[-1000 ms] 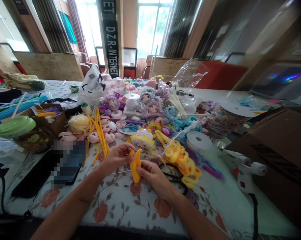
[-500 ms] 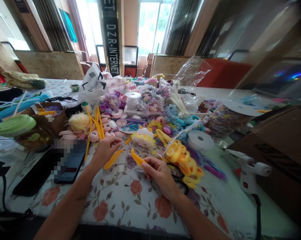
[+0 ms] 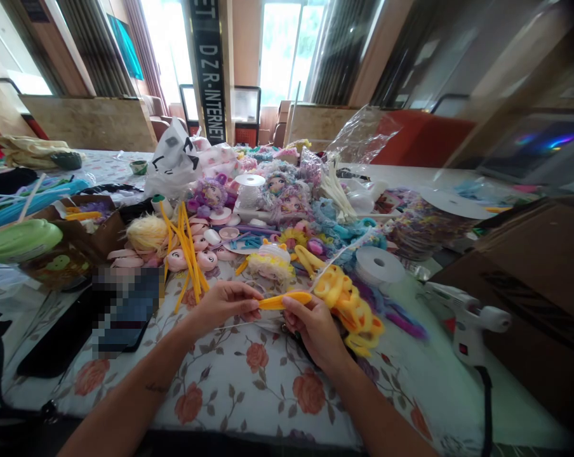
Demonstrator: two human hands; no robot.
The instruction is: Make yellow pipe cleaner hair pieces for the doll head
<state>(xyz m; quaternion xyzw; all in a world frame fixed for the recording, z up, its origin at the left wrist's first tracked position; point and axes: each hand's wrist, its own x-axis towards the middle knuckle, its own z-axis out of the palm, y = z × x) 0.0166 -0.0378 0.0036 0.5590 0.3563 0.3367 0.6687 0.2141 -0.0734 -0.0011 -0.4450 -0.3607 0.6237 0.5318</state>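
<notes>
One slim, tapered yellow bundle [image 3: 275, 301] spans the fingers [image 3: 245, 306].

At the near middle of the surface [image 3: 223, 381], a bundle of strips [image 3: 282, 301] spans between the left hand [image 3: 227, 303] and the right hand [image 3: 313, 320]. Just beyond it sits a doll head [image 3: 270, 263], with coiled strips [image 3: 347, 304] to its right and a spool [image 3: 387, 270] farther right. At the right, a glue gun [image 3: 468, 324] lies left of a carton [image 3: 544, 273]. At the left lies a phone [image 3: 141, 314]; loose strips [image 3: 192, 254] stretch beyond it to the right, and a cup [image 3: 23, 241] stands farther left. Behind, dolls [image 3: 289, 203] crowd the middle, right of a plastic bag [image 3: 175, 162].
</notes>
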